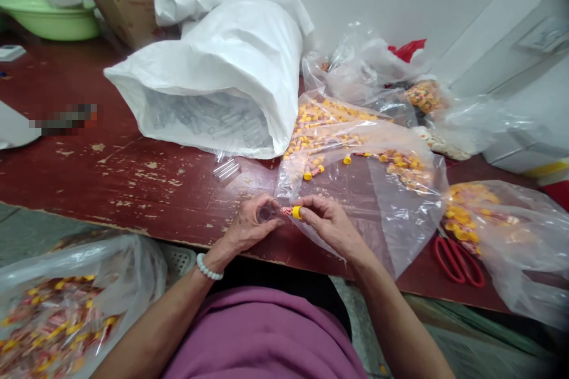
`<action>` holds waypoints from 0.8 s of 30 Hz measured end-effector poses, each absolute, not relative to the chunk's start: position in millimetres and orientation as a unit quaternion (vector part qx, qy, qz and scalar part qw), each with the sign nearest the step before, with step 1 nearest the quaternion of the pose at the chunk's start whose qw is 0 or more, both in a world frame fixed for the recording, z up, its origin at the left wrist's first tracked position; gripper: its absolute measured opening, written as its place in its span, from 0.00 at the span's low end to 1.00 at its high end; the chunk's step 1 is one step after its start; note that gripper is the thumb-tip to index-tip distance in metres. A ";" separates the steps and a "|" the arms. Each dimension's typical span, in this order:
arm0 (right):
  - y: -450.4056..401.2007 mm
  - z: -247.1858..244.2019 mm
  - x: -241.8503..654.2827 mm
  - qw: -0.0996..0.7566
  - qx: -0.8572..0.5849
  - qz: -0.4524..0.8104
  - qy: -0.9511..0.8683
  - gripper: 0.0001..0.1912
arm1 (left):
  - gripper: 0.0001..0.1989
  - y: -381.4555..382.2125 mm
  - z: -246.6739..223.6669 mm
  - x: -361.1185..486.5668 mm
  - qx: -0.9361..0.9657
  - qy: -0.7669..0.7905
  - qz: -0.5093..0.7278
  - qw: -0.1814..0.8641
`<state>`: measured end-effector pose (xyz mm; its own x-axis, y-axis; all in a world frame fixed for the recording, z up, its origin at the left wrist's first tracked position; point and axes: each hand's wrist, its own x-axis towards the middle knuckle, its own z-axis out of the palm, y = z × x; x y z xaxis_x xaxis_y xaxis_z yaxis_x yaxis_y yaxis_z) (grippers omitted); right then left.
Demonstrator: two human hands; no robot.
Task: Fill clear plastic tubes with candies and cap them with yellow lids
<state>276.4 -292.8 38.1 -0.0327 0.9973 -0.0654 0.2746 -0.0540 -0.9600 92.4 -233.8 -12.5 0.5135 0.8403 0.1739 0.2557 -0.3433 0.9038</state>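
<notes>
My left hand (246,226) is closed around a clear plastic tube (265,213), its round end facing the camera; whether more than one tube is in the grip I cannot tell. Between the fingertips of my right hand (331,222) is a yellow-capped piece (296,212) with a red-and-white patterned body. That body points left, at the tube, and whether its tip is inside I cannot make out. Several loose clear tubes (227,170) lie on the red table just beyond my left hand. More yellow-capped pieces (313,172) spill from a transparent bag (400,219) past my right hand.
A white sack (249,41) of clear tubes opens toward me on the worn red table (89,172). Red-handled scissors (457,260) lie at right beside another bag (511,243). A floor-level bag (142,266) at lower left holds filled tubes. A green basin (57,21) stands far left.
</notes>
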 end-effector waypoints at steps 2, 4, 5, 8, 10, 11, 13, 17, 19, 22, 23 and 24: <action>-289.7 35.6 276.4 0.404 -0.566 0.462 -0.551 0.09 | 0.08 -235.1 -8.8 91.4 0.754 0.361 0.325 0.443; -283.7 33.4 278.4 0.437 -0.566 0.455 -0.530 0.10 | 0.07 -236.1 -5.3 90.8 0.756 0.359 0.326 0.439; -279.8 32.3 278.2 0.460 -0.568 0.443 -0.519 0.11 | 0.07 -236.7 -3.9 91.1 0.759 0.356 0.326 0.437; -266.9 27.6 267.7 0.528 -0.572 0.364 -0.510 0.12 | 0.05 -240.7 -1.5 96.5 0.774 0.334 0.311 0.438; -259.8 23.6 253.9 0.557 -0.567 0.281 -0.538 0.13 | 0.04 -245.5 -1.2 103.6 0.778 0.320 0.302 0.448; -257.3 21.7 247.1 0.562 -0.560 0.241 -0.558 0.14 | 0.03 -248.1 -1.2 107.4 0.775 0.315 0.302 0.457; -254.1 18.8 239.0 0.561 -0.541 0.187 -0.598 0.13 | 0.04 -252.3 -1.2 114.0 0.759 0.309 0.313 0.480; -246.3 14.0 268.1 0.536 -0.568 0.127 -0.612 0.14 | 0.07 -249.7 -0.6 117.7 0.699 0.334 0.342 0.532; -235.1 10.1 305.7 0.482 -0.665 0.078 -0.565 0.15 | 0.09 -242.9 -0.8 115.2 0.656 0.369 0.371 0.544; -206.3 -0.4 365.4 0.382 -0.774 0.030 -0.504 0.13 | 0.11 -233.0 -2.9 109.9 0.618 0.408 0.404 0.536; -195.2 -4.9 380.7 0.369 -0.789 0.023 -0.490 0.13 | 0.11 -231.1 -3.8 108.6 0.616 0.414 0.407 0.533; -184.5 -9.5 392.3 0.358 -0.800 0.017 -0.481 0.14 | 0.11 -230.1 -4.4 107.7 0.617 0.415 0.408 0.530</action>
<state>392.3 -184.5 -9.5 0.5373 0.7818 0.3165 0.7573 -0.2819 -0.5891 107.7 -230.1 -4.4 0.3234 0.9441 0.0640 0.0807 -0.0949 0.9922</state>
